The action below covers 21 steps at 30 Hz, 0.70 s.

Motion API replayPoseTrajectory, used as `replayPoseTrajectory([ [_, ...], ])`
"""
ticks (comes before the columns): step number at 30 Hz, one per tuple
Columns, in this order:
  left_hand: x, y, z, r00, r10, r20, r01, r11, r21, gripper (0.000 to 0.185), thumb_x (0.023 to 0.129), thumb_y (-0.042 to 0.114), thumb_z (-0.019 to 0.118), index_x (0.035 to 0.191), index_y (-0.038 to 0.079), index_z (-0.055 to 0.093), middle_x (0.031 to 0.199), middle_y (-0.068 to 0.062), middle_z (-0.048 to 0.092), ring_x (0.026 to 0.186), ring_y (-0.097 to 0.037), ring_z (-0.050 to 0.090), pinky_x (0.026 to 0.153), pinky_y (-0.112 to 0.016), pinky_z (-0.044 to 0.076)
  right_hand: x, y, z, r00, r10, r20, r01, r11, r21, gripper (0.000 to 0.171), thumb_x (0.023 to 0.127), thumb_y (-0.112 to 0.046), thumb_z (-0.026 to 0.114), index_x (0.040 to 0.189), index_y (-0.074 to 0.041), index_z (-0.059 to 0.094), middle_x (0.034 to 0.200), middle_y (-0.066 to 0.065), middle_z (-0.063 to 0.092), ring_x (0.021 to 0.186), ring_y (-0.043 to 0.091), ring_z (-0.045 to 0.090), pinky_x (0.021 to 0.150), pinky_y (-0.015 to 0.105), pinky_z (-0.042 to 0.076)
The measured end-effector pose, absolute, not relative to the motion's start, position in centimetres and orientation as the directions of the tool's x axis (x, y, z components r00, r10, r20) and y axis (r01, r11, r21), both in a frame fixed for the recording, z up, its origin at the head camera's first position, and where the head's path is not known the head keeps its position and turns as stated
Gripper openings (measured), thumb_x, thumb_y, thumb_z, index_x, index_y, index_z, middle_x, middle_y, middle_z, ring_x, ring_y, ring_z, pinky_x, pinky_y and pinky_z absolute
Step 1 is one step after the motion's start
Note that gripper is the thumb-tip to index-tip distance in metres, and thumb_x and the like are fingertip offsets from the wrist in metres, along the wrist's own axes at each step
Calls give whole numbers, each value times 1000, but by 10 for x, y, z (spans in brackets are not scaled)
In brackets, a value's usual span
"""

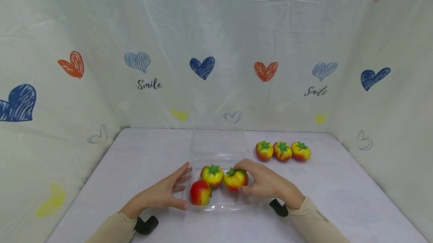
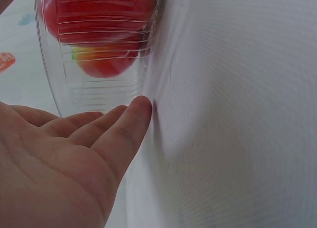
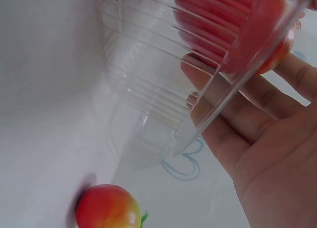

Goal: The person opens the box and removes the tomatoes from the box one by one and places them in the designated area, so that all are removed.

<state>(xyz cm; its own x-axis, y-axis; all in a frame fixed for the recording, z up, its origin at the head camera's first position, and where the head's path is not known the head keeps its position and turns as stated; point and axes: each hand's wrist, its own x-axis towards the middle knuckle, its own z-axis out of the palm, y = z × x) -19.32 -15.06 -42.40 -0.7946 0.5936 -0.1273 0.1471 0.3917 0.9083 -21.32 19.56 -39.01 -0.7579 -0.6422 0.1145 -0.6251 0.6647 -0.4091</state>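
Note:
A clear plastic clamshell box (image 1: 220, 202) lies with its lid (image 1: 218, 143) folded back. Inside are three red-and-yellow fruits with green leafy tops: a back-left fruit (image 1: 211, 175), a front-left fruit (image 1: 200, 193) on its side, and a right fruit (image 1: 235, 180). My right hand (image 1: 265, 181) reaches over the box's right wall and holds the right fruit between thumb and fingers; in the right wrist view the fingers (image 3: 247, 104) show partly through the ribbed wall. My left hand (image 1: 162, 190) spreads its fingers along the left wall, holding nothing; the left wrist view shows its fingertips beside the box (image 2: 54, 84).
Three more such fruits (image 1: 282, 151) stand in a row on the white table (image 1: 324, 183), right of the lid. Black wrist-worn pieces (image 1: 146, 225) hang below both wrists. A white curtain (image 1: 216, 40) printed with hearts encloses the table's back and sides.

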Motion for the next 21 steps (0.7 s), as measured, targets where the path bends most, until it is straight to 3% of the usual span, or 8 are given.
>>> replayPoseTrajectory([
  [14,-195,-150,-424,-790,600,-125,147,383,912,114,77,31,80,154,11,-1,157,-18,15,135,-39,35,104,-45,39,-213,208,-382,-771,-610,185,-617,642,-455,49,78,-24,76,121,-25,54,119,-17,53,110,4,50,100,35,46],
  [21,-194,-150,-425,-790,597,-138,129,382,915,113,77,32,80,154,11,-1,157,-19,15,135,-39,34,104,-47,40,-215,213,-384,-747,-611,264,-657,612,-440,51,77,-24,78,122,-22,53,120,-15,52,109,5,51,98,34,47],
])
